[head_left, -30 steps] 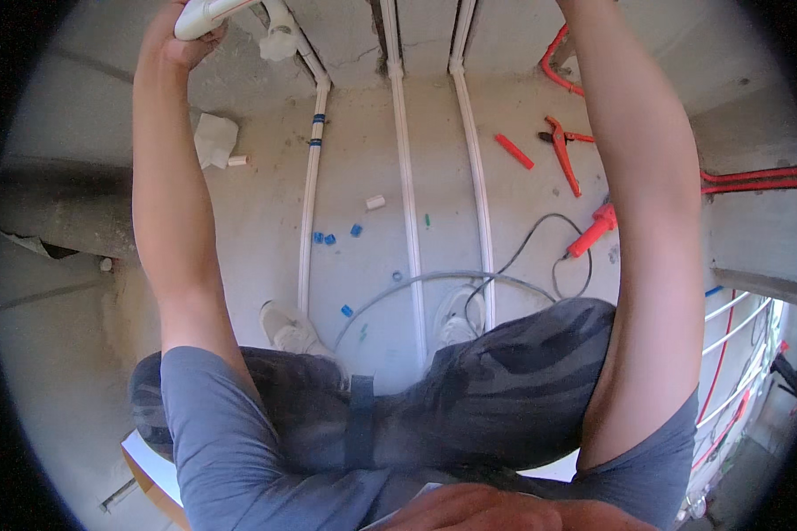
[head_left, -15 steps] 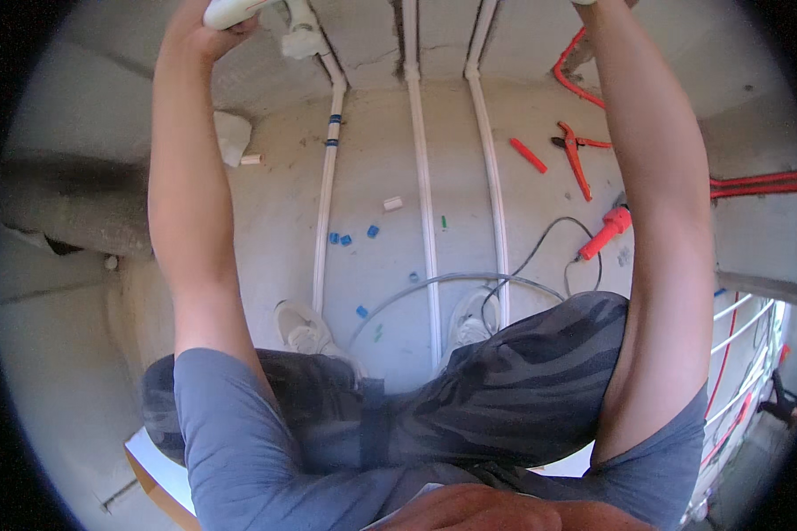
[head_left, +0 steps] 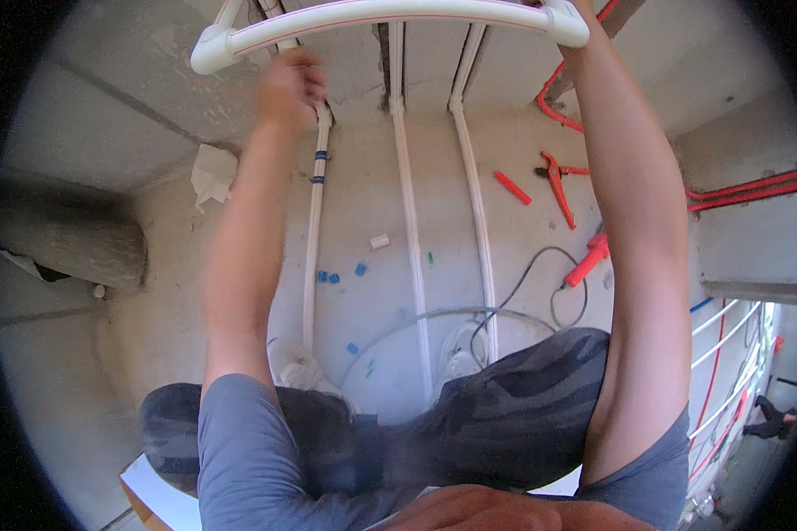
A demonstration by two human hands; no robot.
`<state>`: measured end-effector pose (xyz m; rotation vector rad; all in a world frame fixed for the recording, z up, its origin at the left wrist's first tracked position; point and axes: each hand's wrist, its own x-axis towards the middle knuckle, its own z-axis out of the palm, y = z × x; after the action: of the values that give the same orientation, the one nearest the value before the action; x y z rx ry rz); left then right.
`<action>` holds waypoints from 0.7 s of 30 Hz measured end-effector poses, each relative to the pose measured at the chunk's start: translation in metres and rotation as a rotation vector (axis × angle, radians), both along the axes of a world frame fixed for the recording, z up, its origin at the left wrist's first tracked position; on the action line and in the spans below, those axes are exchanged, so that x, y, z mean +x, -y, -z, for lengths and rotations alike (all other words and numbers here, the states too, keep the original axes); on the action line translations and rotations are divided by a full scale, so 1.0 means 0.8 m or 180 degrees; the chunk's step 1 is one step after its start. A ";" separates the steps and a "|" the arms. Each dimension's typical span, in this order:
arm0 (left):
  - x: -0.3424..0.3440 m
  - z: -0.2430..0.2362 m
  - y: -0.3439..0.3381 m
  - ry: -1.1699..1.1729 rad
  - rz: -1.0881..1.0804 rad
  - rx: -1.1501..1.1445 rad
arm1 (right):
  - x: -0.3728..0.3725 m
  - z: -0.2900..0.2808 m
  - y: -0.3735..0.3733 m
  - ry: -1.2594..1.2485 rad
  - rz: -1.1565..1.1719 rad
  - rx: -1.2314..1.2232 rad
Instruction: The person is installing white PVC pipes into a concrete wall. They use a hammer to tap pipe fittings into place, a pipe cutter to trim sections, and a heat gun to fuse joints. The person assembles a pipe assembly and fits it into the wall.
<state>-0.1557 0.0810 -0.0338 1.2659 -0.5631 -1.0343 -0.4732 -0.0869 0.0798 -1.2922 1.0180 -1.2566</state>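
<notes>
A white plastic pipe (head_left: pixel 398 15) with an elbow at each end spans the top of the view. At its right elbow is my right hand (head_left: pixel 578 12), mostly cut off by the upper edge, with its fingers closed round the fitting. Below the pipe's left part, my left hand (head_left: pixel 290 87) is beside the leftmost wall pipe (head_left: pixel 316 208), which carries two blue bands. Its fingers look curled but are smeared by motion, so I cannot tell whether they hold anything.
Two more white pipes (head_left: pixel 407 190) run down the wall and along the floor. An orange-red pipe cutter (head_left: pixel 555 188), a red stick (head_left: pixel 512 188) and a red-handled corded tool (head_left: pixel 586 262) lie right. Blue bits (head_left: pixel 360 269) lie between my shoes and the wall; a white scrap (head_left: pixel 212 173) lies left.
My left hand has let go of the white pipe's left end and moved right and down, to the leftmost wall pipe. The held pipe shows more fully, and the whole view has shifted slightly.
</notes>
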 end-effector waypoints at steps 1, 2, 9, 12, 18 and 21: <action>-0.037 0.015 -0.006 0.1334 0.0170 0.0161 | 0.010 0.010 0.001 0.0061 -0.0065 0.0051; -0.072 0.021 0.003 0.2701 0.0402 -0.0019 | 0.006 0.009 0.010 0.0101 -0.0204 0.0133; -0.213 -0.002 0.119 0.5488 0.0314 -0.1496 | -0.019 0.006 0.022 -0.0044 -0.0364 0.0085; -0.212 0.033 0.185 0.5410 -0.0803 -0.2474 | 0.001 -0.006 0.008 0.0311 -0.0658 0.0524; -0.220 -0.009 0.184 0.5558 -0.0915 -0.1814 | -0.014 -0.002 0.025 0.0288 -0.0646 0.0492; -0.220 -0.020 0.189 0.5430 -0.0876 -0.1793 | -0.047 0.013 0.056 0.0354 -0.1273 0.0114</action>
<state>-0.3319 -0.0703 -0.0175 1.3881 -1.7092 0.6828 -0.5106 -0.1316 0.0696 -1.3052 0.6585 -0.9857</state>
